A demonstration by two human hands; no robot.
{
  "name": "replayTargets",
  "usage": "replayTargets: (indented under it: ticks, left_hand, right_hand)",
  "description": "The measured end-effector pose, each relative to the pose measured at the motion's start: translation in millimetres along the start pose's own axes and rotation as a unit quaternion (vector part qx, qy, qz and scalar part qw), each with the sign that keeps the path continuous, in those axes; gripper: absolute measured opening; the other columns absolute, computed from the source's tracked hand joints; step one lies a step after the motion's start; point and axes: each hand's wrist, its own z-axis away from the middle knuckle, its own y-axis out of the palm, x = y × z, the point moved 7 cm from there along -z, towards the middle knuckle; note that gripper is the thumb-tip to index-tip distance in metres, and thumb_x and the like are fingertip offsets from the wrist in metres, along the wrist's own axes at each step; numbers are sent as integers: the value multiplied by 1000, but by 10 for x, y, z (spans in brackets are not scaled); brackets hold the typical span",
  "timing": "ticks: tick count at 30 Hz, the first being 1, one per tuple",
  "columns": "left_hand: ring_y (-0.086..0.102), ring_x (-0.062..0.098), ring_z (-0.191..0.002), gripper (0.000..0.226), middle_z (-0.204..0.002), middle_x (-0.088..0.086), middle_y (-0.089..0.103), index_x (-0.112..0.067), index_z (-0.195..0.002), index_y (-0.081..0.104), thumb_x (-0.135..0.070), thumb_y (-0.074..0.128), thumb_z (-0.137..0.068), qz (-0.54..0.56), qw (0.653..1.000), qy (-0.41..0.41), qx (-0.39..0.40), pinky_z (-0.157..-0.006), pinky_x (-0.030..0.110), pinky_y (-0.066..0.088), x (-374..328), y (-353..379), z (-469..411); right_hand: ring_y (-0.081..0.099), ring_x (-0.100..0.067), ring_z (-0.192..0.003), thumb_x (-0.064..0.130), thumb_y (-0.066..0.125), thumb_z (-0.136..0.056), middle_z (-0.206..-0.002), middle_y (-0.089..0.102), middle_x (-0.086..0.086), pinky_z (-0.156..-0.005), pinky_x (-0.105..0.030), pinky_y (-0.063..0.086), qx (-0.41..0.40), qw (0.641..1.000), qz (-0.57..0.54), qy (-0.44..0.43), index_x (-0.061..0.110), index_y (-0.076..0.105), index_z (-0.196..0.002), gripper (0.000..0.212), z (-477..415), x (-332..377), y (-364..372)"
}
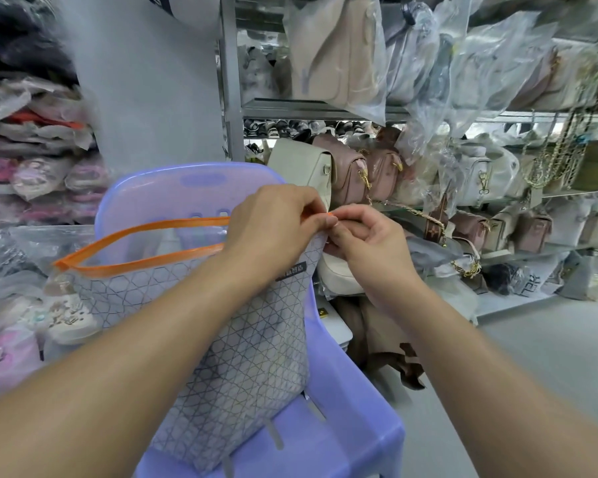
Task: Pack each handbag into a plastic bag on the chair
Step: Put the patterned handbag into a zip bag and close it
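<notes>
— Plastic bag [242,367], where?

— Standing upright on the seat of the lilac chair [342,426], tipped slightly toward the chair back. Frosted, printed all over with a grey lattice of lines. Too cloudy to make out any contents.

— And around the chair?

— Behind it, a grey metal shelving rack [232,98], crammed with goods in clear wrapping. On a shelf just right of the chair back, a cream handbag [297,163] pressed against a pink handbag [346,167]. Lower down, just beside the chair's right edge, an ivory handbag [339,274], partly hidden behind the right wrist. Left of the chair, bagged sandals [66,315], blurred.

— Hands?

— Both raised above the chair seat, meeting at the bag's top right corner. Left hand [273,225] with fingers curled, pinching the end of the orange zip strip [145,229]. Right hand [370,246] nipping that same end between thumb and forefinger, from the opposite side, touching the left fingertips.

— Zipped?

— Not yet. Gaping along most of the mouth, in front of the chair back, with the two orange bands apart. Joined only at the tip out past the chair's left edge and again under the fingers.

— Anything smaller?

— Small dark label [290,270] on the bag's face, just under the left wrist, above the chair seat. Lettering too blurred to read.
</notes>
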Motion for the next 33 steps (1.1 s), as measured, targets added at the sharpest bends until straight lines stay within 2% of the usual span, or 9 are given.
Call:
replayTargets:
  ticks: [5, 9, 12, 14, 19, 22, 25, 30, 33]
  left_hand:
    - [62, 22, -98, 22, -101, -10, 69, -33, -100, 67, -52, 55, -95, -53, 999, 6, 0, -72, 34, 46, -5, 8, 42]
    - [59, 26, -88, 17, -97, -4, 68, -30, -97, 57, -44, 49, -99, -116, 993, 17, 5, -74, 34, 32, 89, -59, 107]
    - [59, 27, -87, 15, -95, -3, 69, -30, -97, 55, -42, 46, -100, -188, 982, 14, 5, -79, 38, 27, 232, -180, 166]
    - [59, 29, -91, 14, -95, -3, 67, -31, -96, 54, -42, 47, -98, -223, 975, 3, -4, -78, 38, 25, 374, -338, 214]
    - [60, 31, -95, 12, -97, 1, 67, -30, -96, 55, -40, 49, -99, -252, 965, -69, -11, -82, 39, 31, 951, -761, 425]
    - [61, 32, -98, 16, -101, 2, 67, -29, -102, 58, -41, 49, -100, -275, 954, -118, -11, -76, 37, 29, 1326, -981, 597]
    - [61, 31, -98, 14, -103, 3, 68, -29, -98, 57, -41, 50, -100, -273, 948, -162, -12, -74, 36, 30, 1633, -1165, 794]
    - [62, 33, -97, 15, -102, 6, 66, -27, -100, 57, -39, 48, -102, -298, 935, -191, -23, -75, 37, 32, 1659, -1254, 1018]
    - [60, 35, -99, 13, -105, 8, 65, -23, -97, 50, -35, 48, -100, -265, 943, -202, -1, -83, 40, 43, 1668, -1194, 1020]
  right_hand:
    - [72, -20, -84, 1, 61, -100, -84, 79, -9, -82, -36, 62, -15, 998, 56, 4, 15, 66, -95, 15, 0, -3, 33]
    - [68, -19, -79, 3, 64, -99, -80, 77, -5, -82, -38, 59, -95, 994, 34, 32, 15, 67, -91, 15, -13, -71, -55]
    - [67, -9, -72, 3, 63, -99, -69, 72, 6, -79, -29, 59, -140, 989, 4, 53, 17, 66, -90, 17, -25, -147, -126]
    - [65, -6, -68, 3, 61, -100, -71, 70, 5, -75, -24, 58, -158, 986, -20, 56, 17, 65, -91, 17, -43, -175, -133]
    - [61, -2, -67, 3, 62, -99, -77, 66, 5, -78, -26, 55, -213, 975, -37, 55, 14, 63, -101, 11, -76, -265, -111]
    - [58, 3, -59, 3, 60, -99, -76, 63, 6, -67, -16, 51, -238, 970, -40, 42, 12, 58, -108, 13, -67, -255, -2]
    - [59, 7, -57, 3, 59, -100, -76, 63, 6, -62, -11, 49, -249, 968, -32, 25, 11, 56, -111, 14, -45, -244, 140]
    - [58, 12, -53, 3, 60, -99, -77, 64, 6, -62, -10, 47, -256, 966, -20, 17, 12, 56, -108, 13, 23, -213, 304]
    - [62, 5, -60, 3, 59, -98, -77, 64, 5, -60, -11, 46, -261, 965, -7, 25, 15, 58, -102, 12, 65, -190, 296]
